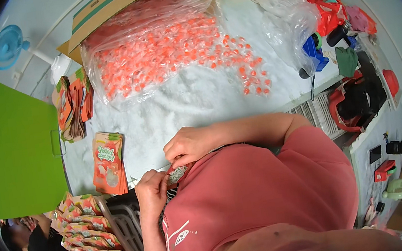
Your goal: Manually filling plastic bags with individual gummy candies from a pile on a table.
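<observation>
A small red and green pouch (179, 174) is held close against my body at the table's front edge, partly hidden by my shirt and fingers. My left hand (151, 187) pinches its left side between thumb and fingers. Just above and to the right, my right hand (188, 145) is curled over the pouch's upper edge. A stack of flat pouches (109, 163) in the same colours lies on the table left of my hands. Farther back, many small orange-red pieces in clear wrappers (152, 58) spill from a clear plastic liner.
A cardboard box (116, 8) lies tipped at the back, its liner on the white table (159, 111). More pouches (73, 108) stand far left beside a green panel (18, 153). A crate (125, 225) of filled pouches is near left, a co-worker (45, 242) beyond. Plastic bags (286, 19) lie back right.
</observation>
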The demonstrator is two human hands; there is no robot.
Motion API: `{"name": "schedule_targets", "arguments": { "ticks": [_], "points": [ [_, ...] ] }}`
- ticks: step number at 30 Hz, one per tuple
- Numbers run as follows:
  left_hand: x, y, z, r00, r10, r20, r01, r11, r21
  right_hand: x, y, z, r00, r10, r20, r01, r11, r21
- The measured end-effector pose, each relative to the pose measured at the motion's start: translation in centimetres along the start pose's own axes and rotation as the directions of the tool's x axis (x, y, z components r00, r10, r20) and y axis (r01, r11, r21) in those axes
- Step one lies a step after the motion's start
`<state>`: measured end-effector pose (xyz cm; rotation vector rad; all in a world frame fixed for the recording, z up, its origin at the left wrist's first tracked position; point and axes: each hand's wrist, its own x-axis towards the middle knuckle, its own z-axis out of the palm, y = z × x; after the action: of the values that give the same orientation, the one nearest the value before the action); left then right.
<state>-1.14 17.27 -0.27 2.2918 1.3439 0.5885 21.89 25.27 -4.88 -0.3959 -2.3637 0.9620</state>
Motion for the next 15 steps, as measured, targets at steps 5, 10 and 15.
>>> {"name": "schedule_targets", "arguments": {
  "ticks": [5, 10, 15],
  "points": [
    [0.4, 0.6, 0.2, 1.0, 0.0, 0.004, 0.0, 1.0, 0.019, 1.3, -1.5, -0.8, 0.982, 0.096, 0.163, -0.097, 0.995, -0.002],
    [0.8, 0.9, 0.6, 0.999, -0.053, -0.004, 0.053, 0.998, -0.036, 1.7, -1.7, -0.8, 0.954, 0.117, 0.275, -0.065, 0.979, -0.191],
    [0.6, 1.0, 0.8, 1.0, 0.026, -0.001, -0.026, 1.0, -0.009, 1.2, -1.9, -0.6, 0.967, 0.121, 0.225, -0.09, 0.986, -0.142]
  ]
}}
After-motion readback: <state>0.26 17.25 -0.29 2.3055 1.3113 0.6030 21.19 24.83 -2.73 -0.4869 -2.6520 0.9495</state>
